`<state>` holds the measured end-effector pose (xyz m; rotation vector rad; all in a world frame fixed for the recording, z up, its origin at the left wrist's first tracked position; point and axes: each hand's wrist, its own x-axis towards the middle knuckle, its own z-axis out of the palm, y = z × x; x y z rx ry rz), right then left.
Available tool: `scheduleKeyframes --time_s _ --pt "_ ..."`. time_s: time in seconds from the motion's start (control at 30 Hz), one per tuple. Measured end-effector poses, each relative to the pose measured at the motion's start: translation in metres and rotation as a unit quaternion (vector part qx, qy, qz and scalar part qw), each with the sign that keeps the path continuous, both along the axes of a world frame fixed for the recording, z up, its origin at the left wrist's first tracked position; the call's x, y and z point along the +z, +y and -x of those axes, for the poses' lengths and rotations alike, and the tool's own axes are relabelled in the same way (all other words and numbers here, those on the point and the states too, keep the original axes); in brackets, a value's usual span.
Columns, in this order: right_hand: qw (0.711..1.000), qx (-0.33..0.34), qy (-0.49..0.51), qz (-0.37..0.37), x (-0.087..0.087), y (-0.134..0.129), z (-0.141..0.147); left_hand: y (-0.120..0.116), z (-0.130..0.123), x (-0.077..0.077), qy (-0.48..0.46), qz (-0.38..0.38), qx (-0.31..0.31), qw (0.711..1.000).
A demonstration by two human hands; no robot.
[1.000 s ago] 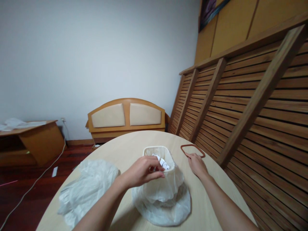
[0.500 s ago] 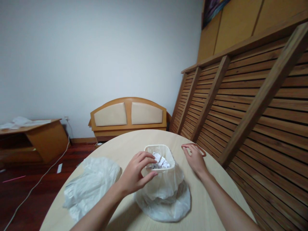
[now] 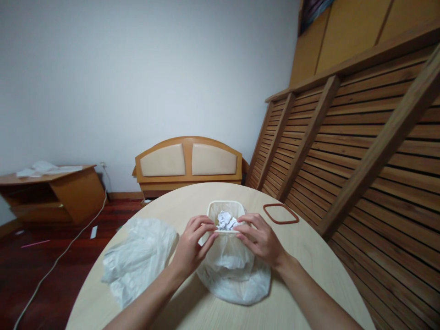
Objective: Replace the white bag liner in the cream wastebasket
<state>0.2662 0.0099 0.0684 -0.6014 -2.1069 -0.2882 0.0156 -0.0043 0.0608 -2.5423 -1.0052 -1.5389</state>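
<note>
A small white trash bin [image 3: 225,202] stands upright on the table, lined with a translucent trash bag [image 3: 237,282] that folds over the rim and spreads loosely around its base. Crumpled white paper [image 3: 225,220] lies inside. My left hand [image 3: 193,240] pinches the bag at the near left of the rim, fingers inside and thumb outside. At the near right corner, my right hand [image 3: 261,240] grips the bag and rim in the same way. A reddish-brown rounded square ring [image 3: 281,214] lies flat beyond my right hand.
A crumpled heap of white plastic bags [image 3: 140,259] rests left of the bin on the round table [image 3: 299,275]. Wooden slatted panels [image 3: 343,160] lean along the right. Behind stand a headboard [image 3: 188,158] and a low wooden desk [image 3: 75,192]; a cable [image 3: 65,245] crosses the floor.
My right hand has left the brown ring and moved left onto the bin's rim. My left hand stays by the rim, now pinching the bag. The view has shifted slightly.
</note>
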Motion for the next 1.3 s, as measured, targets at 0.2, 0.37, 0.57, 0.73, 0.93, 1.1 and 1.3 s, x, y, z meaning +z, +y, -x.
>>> scheduleKeyframes --time_s 0.2,0.37,0.57,0.73,0.93,1.1,1.3 --pt "0.991 -0.099 0.069 0.058 -0.011 0.009 0.006 0.004 0.004 -0.013 0.024 0.044 0.046 0.998" --pt "0.977 -0.164 0.104 0.092 -0.016 0.008 0.016 0.001 0.011 -0.008 0.038 0.063 0.084 0.994" --pt "0.973 -0.182 0.073 0.121 -0.021 0.008 0.017 -0.017 0.010 -0.018 0.206 0.092 0.009 0.974" --pt "0.977 -0.172 0.048 0.113 -0.023 0.009 0.017 -0.020 0.001 -0.036 0.337 0.156 -0.017 0.928" --pt "0.985 -0.139 0.070 0.073 -0.013 0.001 0.018 -0.019 -0.004 -0.041 0.362 0.164 0.002 0.918" --pt "0.998 -0.060 0.017 0.001 -0.005 -0.009 0.021 -0.019 0.001 -0.035 0.343 0.136 0.012 0.930" --pt "0.990 0.024 -0.133 0.042 -0.006 -0.016 0.027 -0.014 0.010 -0.032 0.239 0.047 0.032 0.969"
